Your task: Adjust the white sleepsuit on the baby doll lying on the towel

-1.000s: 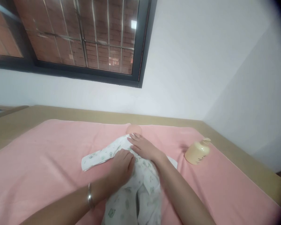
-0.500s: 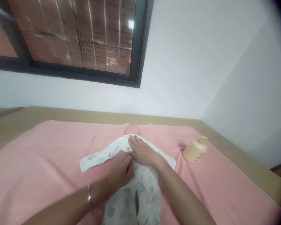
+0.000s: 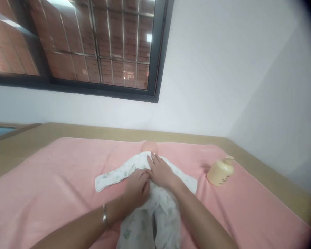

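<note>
A white baby outfit (image 3: 125, 174) with small green prints lies on a pink cloth (image 3: 75, 159), sleeves spread to both sides and legs toward me. Beyond its collar shows a smooth, rounded, skin-coloured shape (image 3: 149, 147), like a doll's head; the rest of it is hidden. My left hand (image 3: 138, 186), with a silver bangle at the wrist, has its fingers curled and pinched at the middle of the outfit. My right hand (image 3: 162, 171) rests flat on the chest part, fingers stretched out, its thumb side against the left fingers. What lies under the hands is hidden.
A pale yellow bottle (image 3: 220, 172) with dark lettering and a lid stands on the cloth to the right. The wooden tabletop (image 3: 114, 133) shows around the cloth. Behind it are a white wall (image 3: 197, 86) and a dark-framed barred window (image 3: 101, 88).
The whole view has shifted slightly, so everything appears a little lower and to the right. Both hands keep nearly the same place on the outfit.
</note>
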Motion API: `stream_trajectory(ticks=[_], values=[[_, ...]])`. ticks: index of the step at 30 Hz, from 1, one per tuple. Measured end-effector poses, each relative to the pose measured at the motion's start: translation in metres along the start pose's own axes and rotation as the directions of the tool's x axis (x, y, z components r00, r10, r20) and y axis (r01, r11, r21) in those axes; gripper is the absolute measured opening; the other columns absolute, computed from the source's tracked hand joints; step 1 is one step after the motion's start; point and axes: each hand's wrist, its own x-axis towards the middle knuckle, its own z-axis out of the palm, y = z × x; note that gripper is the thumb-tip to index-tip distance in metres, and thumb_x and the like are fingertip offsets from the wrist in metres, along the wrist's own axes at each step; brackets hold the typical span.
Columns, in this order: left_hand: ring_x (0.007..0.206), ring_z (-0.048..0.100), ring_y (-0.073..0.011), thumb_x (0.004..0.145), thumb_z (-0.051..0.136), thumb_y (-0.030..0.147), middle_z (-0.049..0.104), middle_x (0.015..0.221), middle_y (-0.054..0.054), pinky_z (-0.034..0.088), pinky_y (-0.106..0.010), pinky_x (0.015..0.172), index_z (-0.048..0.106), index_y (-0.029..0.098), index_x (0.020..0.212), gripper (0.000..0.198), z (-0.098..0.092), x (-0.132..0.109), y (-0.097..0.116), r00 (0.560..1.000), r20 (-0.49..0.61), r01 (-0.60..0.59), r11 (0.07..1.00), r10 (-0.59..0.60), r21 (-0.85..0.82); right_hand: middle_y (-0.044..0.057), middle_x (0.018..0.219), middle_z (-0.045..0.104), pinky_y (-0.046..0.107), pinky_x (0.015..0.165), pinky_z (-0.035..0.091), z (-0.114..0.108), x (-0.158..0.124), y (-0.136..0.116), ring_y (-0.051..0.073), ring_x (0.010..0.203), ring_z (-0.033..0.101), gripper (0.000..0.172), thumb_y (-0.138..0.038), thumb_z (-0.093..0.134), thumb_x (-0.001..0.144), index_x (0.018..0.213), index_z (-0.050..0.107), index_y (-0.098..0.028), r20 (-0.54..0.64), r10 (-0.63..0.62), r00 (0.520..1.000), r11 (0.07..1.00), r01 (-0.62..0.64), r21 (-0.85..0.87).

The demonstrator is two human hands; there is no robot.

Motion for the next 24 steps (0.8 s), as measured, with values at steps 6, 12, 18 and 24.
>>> stream_trajectory(ticks=[6, 12, 18, 24], values=[[0.069, 0.039, -0.0177, 0.085, 0.036, 0.015, 0.045, 0.071, -0.004, 0.033, -0.033, 0.063, 0.044, 0.019, 0.072, 0.016, -0.001, -0.001, -0.001, 1.000, -0.016, 0.001, 1.000, -0.001, 0.027, 0.016, 0.121, 0.055, 0.040, 0.095, 0.036, -0.013, -0.013, -0.013, 0.027, 0.118, 0.045, 0.035, -0.017, 0.036, 0.089, 0.117, 0.058, -0.013, -0.044, -0.070, 0.997, 0.994, 0.066, -0.090], [0.069, 0.040, -0.0173, 0.085, 0.037, 0.015, 0.046, 0.072, -0.004, 0.034, -0.033, 0.063, 0.044, 0.019, 0.072, 0.015, -0.002, -0.001, -0.001, 0.999, -0.037, -0.003, 1.000, 0.004, 0.016, 0.006, 0.148, 0.028, 0.045, 0.108, 0.019, -0.010, 0.007, 0.003, 0.026, 0.136, 0.018, 0.040, -0.036, 0.034, 0.096, 0.131, 0.049, -0.022, -0.079, -0.175, 0.981, 0.982, 0.180, 0.060], [0.072, 0.042, -0.0179, 0.084, 0.038, 0.014, 0.048, 0.075, -0.004, 0.036, -0.033, 0.065, 0.047, 0.018, 0.078, 0.011, 0.001, -0.004, -0.006, 0.998, -0.062, -0.015, 1.000, 0.015, -0.005, 0.015, 0.144, 0.033, 0.043, 0.107, 0.024, -0.009, -0.008, -0.010, 0.030, 0.135, 0.022, 0.047, -0.023, 0.037, 0.091, 0.136, 0.042, -0.010, -0.029, -0.164, 0.986, 0.985, 0.163, -0.049], [0.072, 0.043, -0.0177, 0.084, 0.038, 0.013, 0.049, 0.076, -0.004, 0.035, -0.032, 0.066, 0.047, 0.018, 0.078, 0.012, 0.001, -0.002, -0.005, 0.997, -0.072, -0.016, 1.000, 0.016, -0.010, 0.005, 0.151, 0.017, 0.050, 0.109, 0.017, -0.010, 0.002, -0.003, 0.029, 0.138, 0.008, 0.048, -0.035, 0.027, 0.097, 0.142, 0.033, -0.020, -0.005, -0.200, 0.980, 0.978, 0.200, 0.053]])
